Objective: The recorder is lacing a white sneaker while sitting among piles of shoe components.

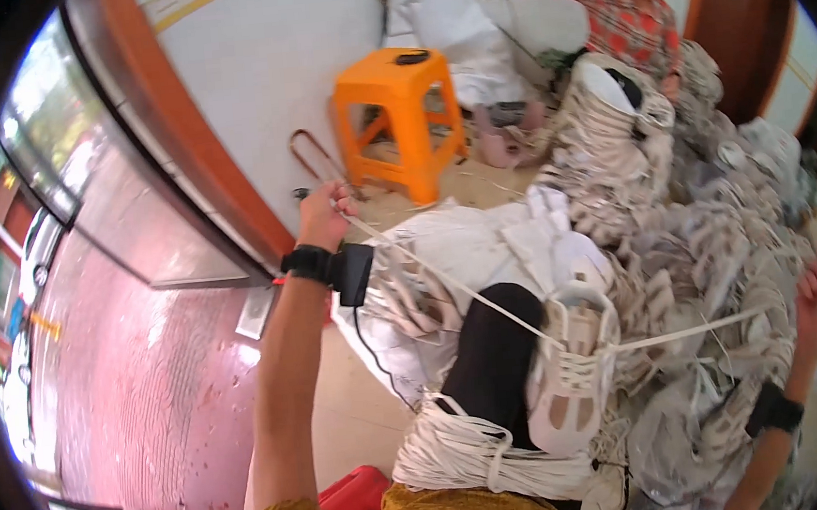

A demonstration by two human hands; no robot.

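A white shoe (576, 427) rests toe toward me against my black-clad leg, partly laced across its front. From its eyelets a flat white shoelace (450, 282) runs out to both sides, stretched taut. My left hand (327, 211), raised at the upper left, pinches one end of it. Far out at the right, my right hand (810, 296) closes on the other end; its fingertips are small and blurred. Across my lap lies a thick bundle of white laces (479, 455).
Piles of pale shoes (692, 269), some in clear plastic, fill the right side. A white sack (475, 235) lies ahead, before an orange stool (393, 81). Beyond the shoes, a person in a plaid shirt (624, 27) reaches out. A glass door (169, 179) stands at left.
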